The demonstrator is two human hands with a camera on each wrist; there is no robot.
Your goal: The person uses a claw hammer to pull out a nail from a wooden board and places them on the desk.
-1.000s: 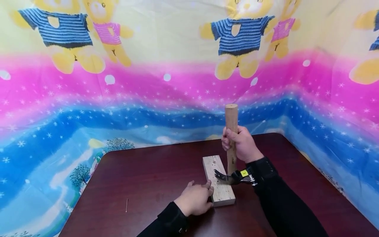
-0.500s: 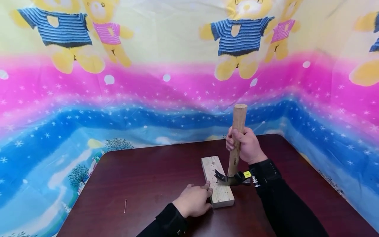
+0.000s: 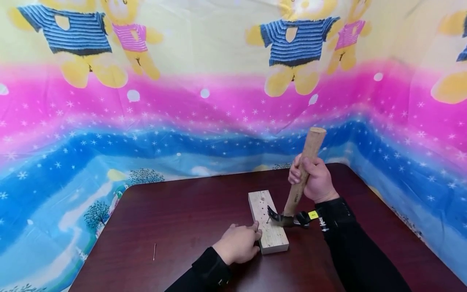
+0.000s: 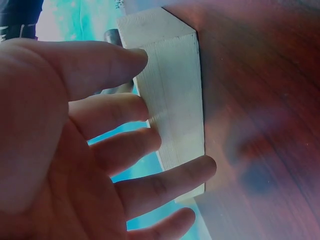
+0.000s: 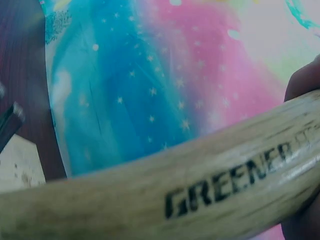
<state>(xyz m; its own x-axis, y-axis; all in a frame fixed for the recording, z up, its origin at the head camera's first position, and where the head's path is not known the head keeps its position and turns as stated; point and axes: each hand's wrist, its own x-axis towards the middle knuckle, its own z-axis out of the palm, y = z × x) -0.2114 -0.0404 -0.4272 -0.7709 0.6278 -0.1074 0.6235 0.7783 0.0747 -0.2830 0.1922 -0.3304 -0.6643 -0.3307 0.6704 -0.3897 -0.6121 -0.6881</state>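
Observation:
A claw hammer [image 3: 296, 194] stands head-down over a pale wooden block [image 3: 273, 240], its handle leaning to the right. My right hand [image 3: 316, 180] grips the wooden handle about midway. Printed lettering on the handle [image 5: 235, 185] fills the right wrist view. The hammer's claw is at a thin nail [image 3: 268, 220] that sticks up from the block; whether claw and nail touch is too small to tell. My left hand [image 3: 237, 244] steadies the block from its left, and in the left wrist view its extended fingers [image 4: 125, 107] lie along the block's side.
A loose nail-like thin piece [image 3: 154, 252] lies on the dark red tabletop [image 3: 182, 215], well left of the block. Small dark holes or marks dot the block's top. A printed cloth [image 3: 204, 134] hangs behind and beside the table.
The top of the hammer handle has swung to the right with my right hand, and the handle now leans more. The left hand and block have stayed nearly in place.

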